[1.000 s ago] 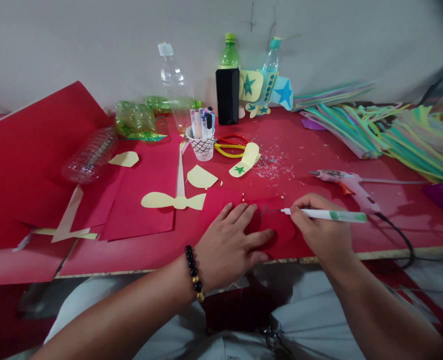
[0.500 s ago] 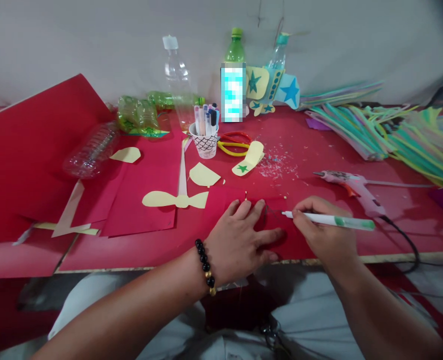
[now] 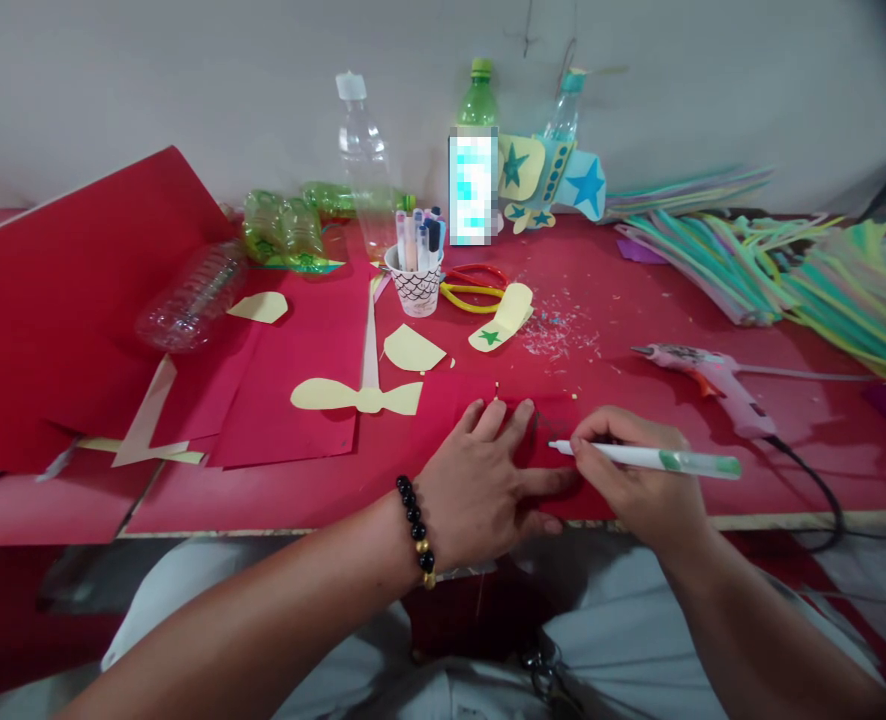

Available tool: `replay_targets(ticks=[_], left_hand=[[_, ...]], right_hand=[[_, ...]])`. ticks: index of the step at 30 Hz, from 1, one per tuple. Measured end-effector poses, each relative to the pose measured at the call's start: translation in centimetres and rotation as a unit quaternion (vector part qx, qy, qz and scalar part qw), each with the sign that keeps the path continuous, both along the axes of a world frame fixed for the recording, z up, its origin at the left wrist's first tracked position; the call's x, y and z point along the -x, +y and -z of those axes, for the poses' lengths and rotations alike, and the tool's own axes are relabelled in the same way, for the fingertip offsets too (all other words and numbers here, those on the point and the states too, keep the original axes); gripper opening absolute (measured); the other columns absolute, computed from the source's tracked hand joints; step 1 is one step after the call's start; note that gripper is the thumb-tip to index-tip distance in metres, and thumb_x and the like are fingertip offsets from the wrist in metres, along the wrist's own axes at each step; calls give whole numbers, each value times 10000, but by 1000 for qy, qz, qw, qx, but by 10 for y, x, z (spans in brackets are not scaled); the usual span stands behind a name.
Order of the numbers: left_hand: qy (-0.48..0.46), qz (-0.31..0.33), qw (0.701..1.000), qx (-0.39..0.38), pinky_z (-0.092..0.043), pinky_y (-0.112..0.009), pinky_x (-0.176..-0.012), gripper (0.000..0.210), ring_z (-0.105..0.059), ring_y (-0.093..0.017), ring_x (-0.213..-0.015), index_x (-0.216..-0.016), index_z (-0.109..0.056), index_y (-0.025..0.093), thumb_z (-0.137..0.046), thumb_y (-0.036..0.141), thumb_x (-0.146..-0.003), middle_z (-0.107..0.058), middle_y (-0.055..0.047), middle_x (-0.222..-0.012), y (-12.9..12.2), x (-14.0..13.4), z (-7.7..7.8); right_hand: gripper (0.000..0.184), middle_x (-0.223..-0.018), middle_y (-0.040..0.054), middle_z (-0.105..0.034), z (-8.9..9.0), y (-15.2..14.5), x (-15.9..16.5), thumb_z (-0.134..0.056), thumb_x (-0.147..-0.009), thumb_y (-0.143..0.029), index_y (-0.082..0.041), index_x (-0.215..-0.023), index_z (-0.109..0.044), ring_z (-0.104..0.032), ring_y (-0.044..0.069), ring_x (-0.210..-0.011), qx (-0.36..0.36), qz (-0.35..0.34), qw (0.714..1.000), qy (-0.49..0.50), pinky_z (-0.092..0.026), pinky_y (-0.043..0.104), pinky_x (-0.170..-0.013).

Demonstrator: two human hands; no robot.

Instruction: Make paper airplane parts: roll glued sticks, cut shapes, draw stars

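Observation:
My left hand point(image 3: 484, 480) lies flat with fingers spread on a sheet of red paper point(image 3: 443, 420) near the table's front edge. A white marker with a green band point(image 3: 638, 457) is pinched in my right hand point(image 3: 638, 480). Its tip points left and meets the red paper, or comes very close to it, beside my left fingers. Faint dark lines show on the paper by the tip. A yellow propeller-shaped paper cutout point(image 3: 368, 396) rests to the left of my left hand, and another yellow cutout point(image 3: 413, 348) lies beyond it.
A patterned cup of markers point(image 3: 415, 290) stands ahead, beside red and yellow scissors point(image 3: 473, 290). On the right lie a pink glue gun point(image 3: 720, 380) with its cord and a heap of pastel strips point(image 3: 720, 265). Plastic bottles point(image 3: 364, 165) line the back; large red sheets point(image 3: 98, 310) cover the left.
My right hand has moved the marker tip a little left and down over the red paper. My left hand stays pressed on the sheet. The view has shifted slightly.

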State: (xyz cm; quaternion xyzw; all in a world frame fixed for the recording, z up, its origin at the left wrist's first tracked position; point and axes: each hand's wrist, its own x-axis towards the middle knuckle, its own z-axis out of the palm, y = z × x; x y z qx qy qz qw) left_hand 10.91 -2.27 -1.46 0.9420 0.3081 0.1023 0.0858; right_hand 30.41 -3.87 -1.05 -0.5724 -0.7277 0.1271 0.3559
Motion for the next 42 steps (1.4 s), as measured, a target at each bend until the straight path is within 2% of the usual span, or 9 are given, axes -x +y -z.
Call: replay_targets(ticks=[13,15,21,27,37,42], left_hand=[[-9,23,1000,1,-263,-605,-1020,519,-311,-378,-1246,-1278,-525,385,-388,650,-853,-281,-123,-1462,2,2,2],[-9,21,1000,1,-263,-603,-1020,525,-311,-379,-1248,-1287,-515,391,-384,655,-852,-279,-124,-1463,1,2,2],[-9,12,1000,1,-261,-599,-1027,525,-287,-376,-1273,-1304,-484,435,-406,664,-839,-280,-89,-1469,1,1,0],[-3,13,1000,-1,-257,-585,-1045,534,-279,-364,-1288,-1299,-499,407,-405,663,-840,-286,-92,-1464,1,1,0],[3,21,1000,-5,-254,-590,-1043,511,-299,-356,-1266,-1248,-546,373,-384,655,-853,-305,-92,-1464,1,2,-1],[-2,21,1000,-3,-255,-599,-1040,506,-286,-360,-1277,-1247,-544,377,-393,653,-851,-300,-90,-1465,1,2,0]], right_hand=[[141,-569,-32,-542,-2,-2,6,-555,-787,-158,-187,-649,-555,-488,102,-509,39,-99,994,23,-377,239,-523],[142,-568,-32,-542,-2,-3,5,-556,-790,-160,-187,-651,-557,-487,101,-504,36,-97,994,27,-379,238,-521],[105,-597,-22,-572,-3,-1,5,-577,-796,-191,-192,-692,-588,-514,115,-525,-6,-17,1000,13,-391,244,-524],[85,-651,-7,-611,0,1,7,-573,-805,-196,-197,-724,-599,-557,131,-584,12,-30,999,-8,-413,249,-559],[148,-597,-13,-559,-5,-1,7,-544,-803,-175,-188,-657,-562,-502,118,-536,30,-120,992,12,-384,252,-547],[148,-593,-16,-554,-4,0,7,-545,-800,-181,-186,-653,-563,-493,115,-530,34,-124,992,12,-378,249,-540]])
